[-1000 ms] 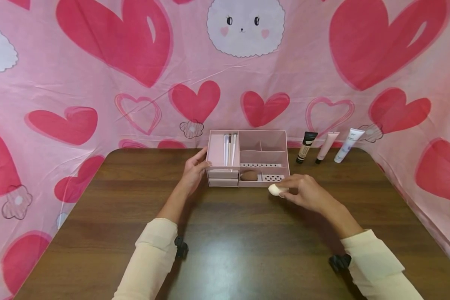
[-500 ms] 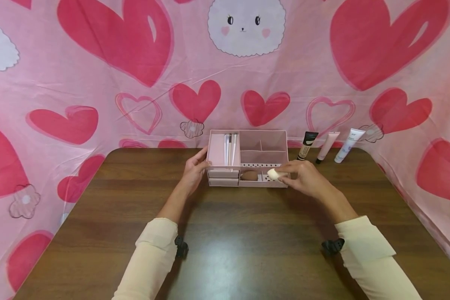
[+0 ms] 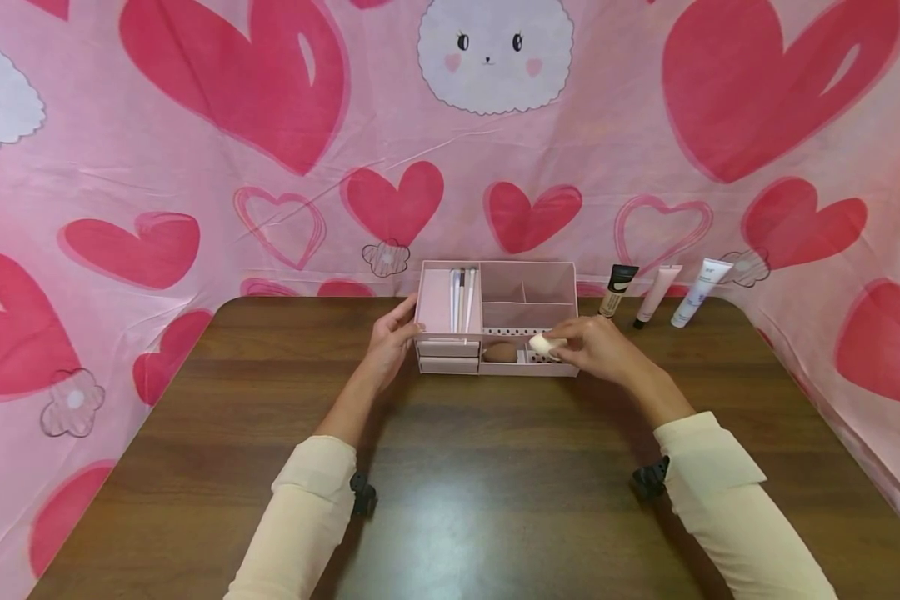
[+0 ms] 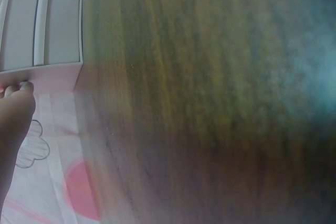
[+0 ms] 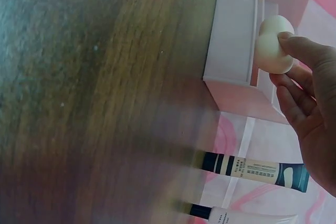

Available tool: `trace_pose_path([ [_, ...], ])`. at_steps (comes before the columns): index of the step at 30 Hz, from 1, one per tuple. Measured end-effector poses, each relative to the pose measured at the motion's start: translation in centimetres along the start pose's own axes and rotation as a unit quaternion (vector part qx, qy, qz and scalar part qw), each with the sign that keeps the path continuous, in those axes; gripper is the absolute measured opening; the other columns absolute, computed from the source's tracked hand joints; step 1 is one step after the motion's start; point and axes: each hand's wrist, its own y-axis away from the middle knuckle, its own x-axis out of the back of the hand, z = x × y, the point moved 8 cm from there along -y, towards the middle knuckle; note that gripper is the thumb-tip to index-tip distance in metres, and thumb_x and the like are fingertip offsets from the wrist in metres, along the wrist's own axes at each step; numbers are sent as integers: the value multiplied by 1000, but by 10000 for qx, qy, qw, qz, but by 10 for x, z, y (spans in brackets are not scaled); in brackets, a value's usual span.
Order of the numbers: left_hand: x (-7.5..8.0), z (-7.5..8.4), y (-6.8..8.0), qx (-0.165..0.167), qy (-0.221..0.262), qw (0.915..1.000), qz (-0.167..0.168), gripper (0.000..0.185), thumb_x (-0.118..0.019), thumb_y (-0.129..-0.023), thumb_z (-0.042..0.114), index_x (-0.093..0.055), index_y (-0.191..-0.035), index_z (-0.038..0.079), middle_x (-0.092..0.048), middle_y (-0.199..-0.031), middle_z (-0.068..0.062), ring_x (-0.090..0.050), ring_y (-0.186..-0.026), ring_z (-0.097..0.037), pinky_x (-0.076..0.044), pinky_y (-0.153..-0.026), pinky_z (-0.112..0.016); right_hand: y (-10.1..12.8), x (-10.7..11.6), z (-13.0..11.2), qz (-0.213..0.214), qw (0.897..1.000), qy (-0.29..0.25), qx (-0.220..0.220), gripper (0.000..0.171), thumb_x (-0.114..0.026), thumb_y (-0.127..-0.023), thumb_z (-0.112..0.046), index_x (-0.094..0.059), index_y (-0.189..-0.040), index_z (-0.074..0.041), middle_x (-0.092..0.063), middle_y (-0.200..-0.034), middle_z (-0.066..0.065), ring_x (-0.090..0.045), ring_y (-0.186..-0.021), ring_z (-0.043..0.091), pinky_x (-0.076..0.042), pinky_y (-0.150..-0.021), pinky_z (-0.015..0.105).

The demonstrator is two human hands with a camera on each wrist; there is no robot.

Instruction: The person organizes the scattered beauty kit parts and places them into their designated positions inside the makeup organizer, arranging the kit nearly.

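Note:
A pink organiser box (image 3: 528, 287) with small drawers stands at the table's far edge. My right hand (image 3: 588, 346) pinches a cream makeup sponge (image 3: 542, 343) over the box's low front tray; the same sponge (image 5: 273, 45) shows beside the box wall (image 5: 233, 30) in the right wrist view. A brown sponge (image 3: 500, 352) lies in that tray. My left hand (image 3: 390, 337) holds the box's left side, its fingertips (image 4: 18, 86) touching the corner by the drawers (image 4: 42, 24). Several brushes (image 3: 461, 296) stand in the back left compartment.
Three tubes lean against the cloth backdrop right of the box: a black-capped one (image 3: 617, 290), a pink one (image 3: 656, 293) and a white one (image 3: 699, 292). The dark wooden table (image 3: 450, 475) stretches toward me. Pink heart-print cloth surrounds it.
My right hand has lifted the cream sponge off the table and carried it left and forward, over the box's front tray. The left hand has stayed on the box.

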Motion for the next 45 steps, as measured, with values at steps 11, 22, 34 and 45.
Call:
trace_pose_path([
  [11, -1, 0, 0, 47, -46, 10000, 19, 66, -43, -94, -11, -25, -157, -8, -27, -166, -22, -48, -124, -8, -48, -95, -11, -6, -9, 4, -471, 9988, 123, -40, 27, -83, -81, -7, -80, -108, -3, -79, -104, 17, -74, -94, 29, -60, -83, 47],
  [22, 1, 0, 0, 36, -73, 10000, 23, 65, -43, -93, -12, -26, -156, -9, -27, -166, -23, -51, -118, -5, -48, -93, -11, -11, -18, 5, -919, 9954, 191, -209, 29, -80, -84, -10, -79, -114, -9, -79, -108, 14, -73, -99, 28, -59, -89, 48],
  [34, 0, 1, 0, 69, -98, 9999, -6, 65, -43, -94, -13, -26, -156, -9, -27, -166, -23, -50, -121, -7, -48, -93, -11, -13, -18, 4, -1075, 9936, 304, -191, 29, -81, -84, -10, -79, -112, -9, -79, -99, 9, -65, -81, 16, -55, -75, 36],
  [45, 0, 0, -1, 108, -160, 9998, -10, 65, -43, -94, -12, -26, -157, -8, -26, -167, -21, -46, -128, -14, -48, -93, -11, -11, -18, 7, -1019, 9938, 313, -303, 30, -81, -84, -13, -79, -114, -11, -80, -101, 10, -57, -75, 13, -47, -68, 28],
])
